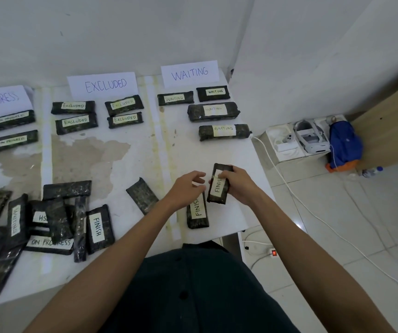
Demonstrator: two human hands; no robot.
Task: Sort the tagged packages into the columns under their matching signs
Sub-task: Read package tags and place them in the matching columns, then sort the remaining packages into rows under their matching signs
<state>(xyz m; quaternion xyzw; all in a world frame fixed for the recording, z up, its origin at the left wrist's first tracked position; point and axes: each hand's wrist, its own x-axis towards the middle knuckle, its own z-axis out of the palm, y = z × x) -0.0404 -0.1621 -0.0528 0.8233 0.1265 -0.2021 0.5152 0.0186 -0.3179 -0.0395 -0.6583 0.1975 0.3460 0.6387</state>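
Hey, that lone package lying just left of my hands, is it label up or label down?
Label down, it seems: the lone package shows only dark wrap, with no white tag visible.

I saw a plain back room set up as a makeshift sorting station. Bare white walls (pixel 121 32) met in a corner behind a worn white table (pixel 130 164) whose surface was peeling. Handwritten paper signs, EXCLUDED (pixel 103 85) and WAITING (pixel 190 73), leaned against the wall above rows of black wrapped packages (pixel 213 111) with taped tags. On the pale tiled floor (pixel 337 212) to the right lay a white headset (pixel 310 138) in an open box, a blue bag (pixel 344 145) and a power strip (pixel 273 253) with a red light.
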